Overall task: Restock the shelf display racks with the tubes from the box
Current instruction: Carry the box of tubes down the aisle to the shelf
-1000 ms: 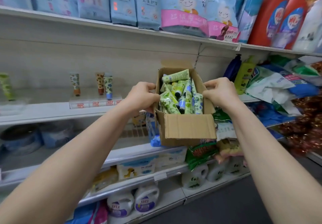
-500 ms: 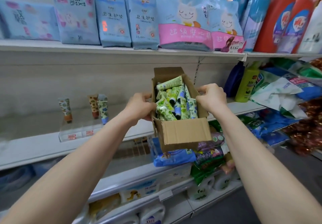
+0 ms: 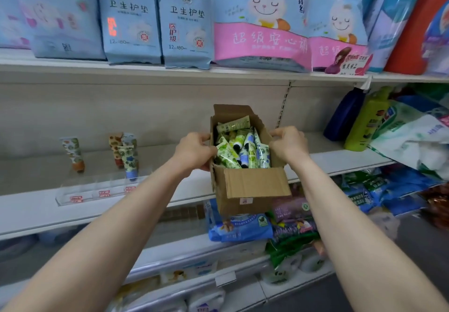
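Note:
An open cardboard box is held up in front of the middle shelf, its near flap hanging down. Several green and blue patterned tubes lie packed inside it. My left hand grips the box's left wall, and my right hand grips its right wall. On the shelf to the left stands a clear display rack with three patterned tubes upright in it.
Blue and pink packs fill the top shelf above. A dark blue bottle, a green bottle and bagged goods stand at the right of the middle shelf. Packets and jugs crowd the lower shelves below the box.
The view has tilted up and come closer to the shelves. The box, still held in both hands, has moved nearer the middle shelf.

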Demonstrator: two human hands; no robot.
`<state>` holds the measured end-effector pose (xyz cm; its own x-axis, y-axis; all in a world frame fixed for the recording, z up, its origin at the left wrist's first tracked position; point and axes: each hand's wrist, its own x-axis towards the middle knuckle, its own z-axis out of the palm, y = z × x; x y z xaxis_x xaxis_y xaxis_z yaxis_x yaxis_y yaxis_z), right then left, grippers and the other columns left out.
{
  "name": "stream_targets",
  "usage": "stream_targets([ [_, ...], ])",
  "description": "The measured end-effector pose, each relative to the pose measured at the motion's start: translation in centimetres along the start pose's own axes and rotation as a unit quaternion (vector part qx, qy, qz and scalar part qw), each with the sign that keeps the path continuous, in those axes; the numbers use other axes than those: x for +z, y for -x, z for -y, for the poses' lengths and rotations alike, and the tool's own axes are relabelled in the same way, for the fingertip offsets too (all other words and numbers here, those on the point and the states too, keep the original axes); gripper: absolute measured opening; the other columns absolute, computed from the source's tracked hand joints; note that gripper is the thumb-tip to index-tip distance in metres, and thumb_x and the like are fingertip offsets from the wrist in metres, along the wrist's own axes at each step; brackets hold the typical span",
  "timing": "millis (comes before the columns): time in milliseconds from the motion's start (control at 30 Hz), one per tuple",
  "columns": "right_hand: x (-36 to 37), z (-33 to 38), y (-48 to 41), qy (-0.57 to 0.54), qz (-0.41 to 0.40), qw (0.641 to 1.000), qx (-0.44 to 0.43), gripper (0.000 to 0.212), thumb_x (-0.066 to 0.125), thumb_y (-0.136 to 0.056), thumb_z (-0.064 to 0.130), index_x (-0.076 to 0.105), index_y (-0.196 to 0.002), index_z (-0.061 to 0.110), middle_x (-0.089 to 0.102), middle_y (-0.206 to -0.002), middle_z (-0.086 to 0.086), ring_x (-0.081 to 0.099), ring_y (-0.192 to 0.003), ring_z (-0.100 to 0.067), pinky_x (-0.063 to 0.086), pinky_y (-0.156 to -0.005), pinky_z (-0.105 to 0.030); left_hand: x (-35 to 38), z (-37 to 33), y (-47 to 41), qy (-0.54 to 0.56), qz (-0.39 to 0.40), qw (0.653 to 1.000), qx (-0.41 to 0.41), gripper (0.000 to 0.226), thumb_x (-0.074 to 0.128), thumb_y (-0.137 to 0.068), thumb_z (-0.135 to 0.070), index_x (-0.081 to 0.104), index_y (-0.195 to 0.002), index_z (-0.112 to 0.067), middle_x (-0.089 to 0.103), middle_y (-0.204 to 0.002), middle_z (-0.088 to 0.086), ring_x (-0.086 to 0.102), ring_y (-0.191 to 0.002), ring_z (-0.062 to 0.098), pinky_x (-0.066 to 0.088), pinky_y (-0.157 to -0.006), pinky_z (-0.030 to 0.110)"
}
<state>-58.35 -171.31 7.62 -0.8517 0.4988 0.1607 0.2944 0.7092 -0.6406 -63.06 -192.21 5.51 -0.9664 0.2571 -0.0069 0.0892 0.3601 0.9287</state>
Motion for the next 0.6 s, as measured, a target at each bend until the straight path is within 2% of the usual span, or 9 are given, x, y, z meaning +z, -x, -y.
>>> stream_targets([
  [133, -0.3, 0.0, -0.3, -0.019, 0.008, 1.000, -0.002, 0.035, 0.062, -0.090, 0.012, 0.065, -0.124, 0.018, 0.060, -0.132, -0.006, 0.050, -0.125, -0.027, 0.039, -0.109, -0.040, 0.6, -0.1, -0.5, 0.001, -0.018, 1.000, -0.010, 0.043, 0.058, -0.088, -0.007, 0.054, -0.131, -0.013, 0.071, -0.088, 0.010, 0.072, -0.068, 0.023, 0.061, -0.065, 0.037],
  [267, -0.5, -0.1, 1.6, -0.051, 0.060, 0.997, -0.015, 0.038, 0.055, -0.097, 0.032, 0.059, -0.130, 0.013, 0.062, -0.127, -0.004, 0.057, -0.105, -0.019, 0.044, -0.096, -0.033, 0.8, 0.6, -1.0, 0.017, -0.035, 0.999, -0.025, 0.050, 0.065, -0.087, -0.016, 0.052, -0.135, -0.016, 0.072, -0.093, 0.007, 0.073, -0.070, 0.020, 0.062, -0.067, 0.037],
  [400, 0.3, -0.1, 3.4, 0.006, 0.079, 0.996, -0.032, 0.049, 0.048, -0.098, 0.045, 0.050, -0.135, 0.013, 0.058, -0.131, -0.007, 0.054, -0.117, -0.028, 0.043, -0.087, -0.033, 0.9, 0.8, -1.2, -0.003, -0.048, 0.999, -0.019, 0.052, 0.063, -0.086, -0.024, 0.052, -0.137, -0.022, 0.070, -0.099, 0.007, 0.071, -0.075, 0.019, 0.061, -0.066, 0.034],
  [467, 1.0, -0.2, 4.4, 0.055, 0.064, 0.996, -0.032, 0.066, 0.046, -0.093, 0.060, 0.044, -0.138, 0.013, 0.056, -0.134, -0.010, 0.053, -0.119, -0.029, 0.043, -0.085, -0.033, 0.9, 0.7, -1.0, -0.013, -0.027, 0.999, -0.011, 0.053, 0.060, -0.087, -0.025, 0.048, -0.139, -0.028, 0.069, -0.105, 0.007, 0.071, -0.079, 0.020, 0.062, -0.068, 0.037],
  [567, 1.9, -0.3, 6.0, 0.061, 0.062, 0.996, -0.034, 0.111, 0.045, -0.069, 0.088, 0.027, -0.149, 0.013, 0.043, -0.147, -0.011, 0.046, -0.131, -0.030, 0.045, -0.101, -0.044, 0.7, 0.4, -0.6, -0.021, 0.008, 1.000, 0.015, 0.054, 0.050, -0.093, -0.016, 0.040, -0.144, -0.033, 0.064, -0.116, 0.006, 0.069, -0.081, 0.022, 0.061, -0.068, 0.038],
  [600, 2.2, -0.4, 6.4, 0.056, 0.054, 0.996, -0.036, 0.120, 0.044, -0.061, 0.093, 0.024, -0.150, 0.014, 0.040, -0.150, -0.011, 0.043, -0.133, -0.029, 0.044, -0.104, -0.047, 0.7, 0.4, -0.5, -0.036, 0.015, 0.999, 0.034, 0.055, 0.047, -0.094, -0.013, 0.038, -0.145, -0.033, 0.061, -0.117, 0.005, 0.068, -0.082, 0.022, 0.061, -0.067, 0.037],
])
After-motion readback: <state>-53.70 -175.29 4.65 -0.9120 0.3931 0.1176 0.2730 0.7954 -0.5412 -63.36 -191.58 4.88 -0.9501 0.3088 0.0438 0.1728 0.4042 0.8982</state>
